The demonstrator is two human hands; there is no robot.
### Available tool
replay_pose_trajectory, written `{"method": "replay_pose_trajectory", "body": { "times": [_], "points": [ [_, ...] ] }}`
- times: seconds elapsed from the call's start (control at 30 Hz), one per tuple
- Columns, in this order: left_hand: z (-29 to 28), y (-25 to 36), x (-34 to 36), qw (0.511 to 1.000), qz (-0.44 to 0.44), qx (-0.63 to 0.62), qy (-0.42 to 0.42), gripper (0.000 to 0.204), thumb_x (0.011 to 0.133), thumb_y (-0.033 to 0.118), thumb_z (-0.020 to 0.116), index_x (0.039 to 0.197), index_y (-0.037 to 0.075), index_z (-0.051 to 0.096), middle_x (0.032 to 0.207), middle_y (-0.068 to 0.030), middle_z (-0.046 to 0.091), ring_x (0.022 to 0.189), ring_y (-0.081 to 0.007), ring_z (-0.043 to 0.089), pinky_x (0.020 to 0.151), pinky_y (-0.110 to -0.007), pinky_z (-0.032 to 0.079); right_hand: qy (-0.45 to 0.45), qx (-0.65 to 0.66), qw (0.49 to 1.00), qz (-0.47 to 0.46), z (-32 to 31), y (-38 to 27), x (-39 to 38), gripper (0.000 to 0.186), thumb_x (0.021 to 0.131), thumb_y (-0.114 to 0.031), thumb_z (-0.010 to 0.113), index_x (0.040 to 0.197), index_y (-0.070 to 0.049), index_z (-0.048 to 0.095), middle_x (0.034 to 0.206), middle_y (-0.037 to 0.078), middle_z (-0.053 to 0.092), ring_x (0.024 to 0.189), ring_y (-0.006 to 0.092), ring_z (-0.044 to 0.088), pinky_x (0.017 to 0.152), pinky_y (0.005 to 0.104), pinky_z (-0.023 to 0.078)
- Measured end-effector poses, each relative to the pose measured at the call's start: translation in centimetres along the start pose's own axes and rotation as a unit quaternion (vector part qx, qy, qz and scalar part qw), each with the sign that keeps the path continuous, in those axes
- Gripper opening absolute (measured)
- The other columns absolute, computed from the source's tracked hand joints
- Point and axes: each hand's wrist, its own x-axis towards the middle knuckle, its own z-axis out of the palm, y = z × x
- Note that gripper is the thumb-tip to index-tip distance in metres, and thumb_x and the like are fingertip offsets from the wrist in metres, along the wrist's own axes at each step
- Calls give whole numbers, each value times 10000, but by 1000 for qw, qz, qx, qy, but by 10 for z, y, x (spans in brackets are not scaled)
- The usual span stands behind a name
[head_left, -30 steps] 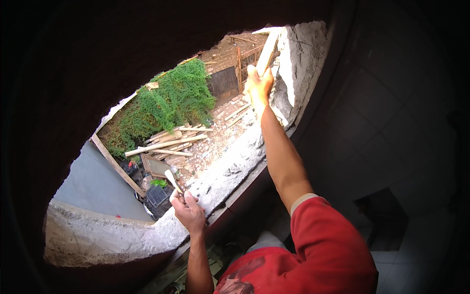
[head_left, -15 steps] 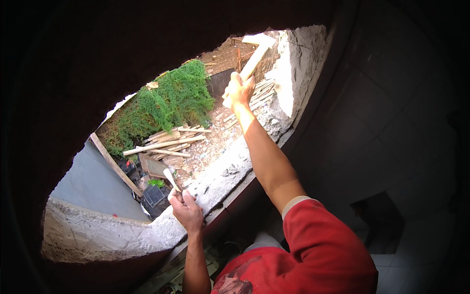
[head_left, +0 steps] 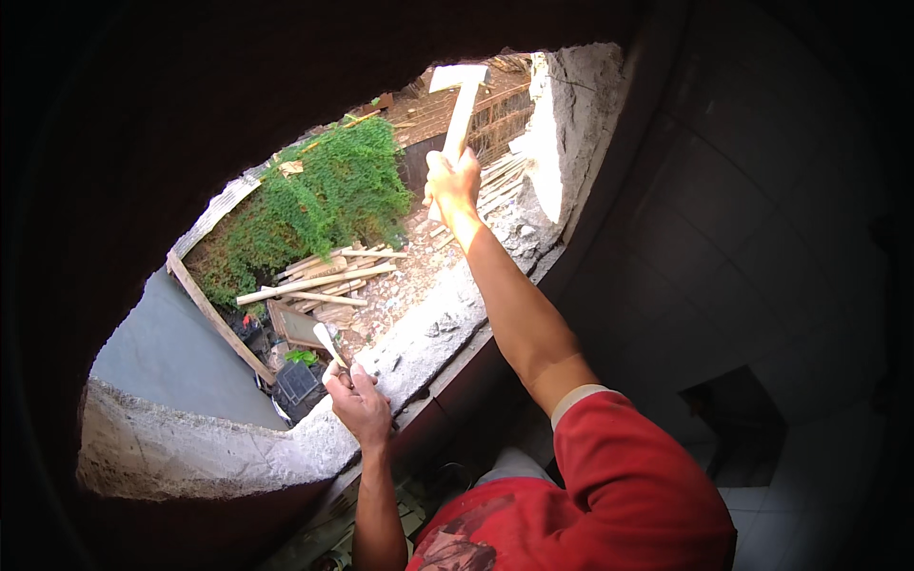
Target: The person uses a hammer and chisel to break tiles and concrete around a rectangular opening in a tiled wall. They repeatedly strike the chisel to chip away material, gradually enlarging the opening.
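My right hand (head_left: 453, 183) is raised out through the opening, closed around the pale wooden handle of a hammer (head_left: 461, 114). The hammer's head is up, washed out by sunlight. Lower and to the left, my left hand (head_left: 361, 404) pinches a chisel (head_left: 329, 343), whose pale end points up and outward. That hand is at the inner edge of the rough, broken masonry sill (head_left: 433, 333). The hammer is well apart from the chisel. My fingers hide the chisel's lower end.
A jagged concrete side (head_left: 586, 124) rises at the opening's right. Outside, lower down, lie bamboo poles (head_left: 319, 283), a green leafy mound (head_left: 333, 181) and rubble. A grey sheet (head_left: 190, 347) stands at left beside a wooden plank (head_left: 219, 314). Dark tiled wall (head_left: 752, 238) at right.
My right hand has swung the hammer a little to the left, and its head is turned more upright. My left hand and the chisel stay almost in place.
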Motion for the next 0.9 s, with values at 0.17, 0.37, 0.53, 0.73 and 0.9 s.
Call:
{"method": "replay_pose_trajectory", "body": {
  "times": [0.17, 0.37, 0.53, 0.73, 0.9],
  "points": [
    [-1, 2, 1, 1000, -11, 0, 3, 321, 1044, 157, 521, 1288, -45, 469, 730, -83, 614, 448, -100, 516, 407, -261, 412, 57, 213, 969, -114, 18, -6, -3, 247, 955, -86, 613, 981, -46, 370, 643, 48, 473, 388, 133, 450, 316, 319, 407],
    [-3, 3, -1, 1000, -14, -27, -4, 316, 1049, 149, 509, 1294, -44, 461, 751, -93, 620, 445, -99, 511, 406, -255, 413, 60, 153, 985, -53, 23, -13, -6, 228, 931, -68, 616, 969, -34, 393, 638, 36, 474, 385, 139, 467, 318, 329, 435],
    [-2, 3, 2, 999, -4, -36, 2, 325, 1060, 193, 512, 1270, -49, 463, 761, -74, 595, 440, -74, 479, 401, -233, 408, 58, 223, 971, -60, 24, -14, -2, 232, 927, -99, 599, 964, -46, 376, 632, 36, 456, 388, 139, 456, 329, 333, 417],
    [0, 4, 1, 999, -6, -37, 8, 303, 1059, 183, 508, 1256, -45, 473, 763, -78, 599, 435, -76, 478, 400, -234, 406, 106, 183, 976, -43, 28, -19, -6, 250, 922, -90, 635, 936, -51, 389, 627, 24, 470, 388, 126, 447, 328, 321, 423],
    [0, 4, 1, 1000, 15, -16, 3, 287, 1054, 175, 511, 1243, -39, 481, 752, -82, 599, 432, -81, 484, 396, -240, 407, 49, 218, 975, -8, 29, -26, -11, 253, 929, -94, 626, 913, -74, 375, 659, 34, 470, 406, 130, 451, 336, 319, 412]
  ]
}}
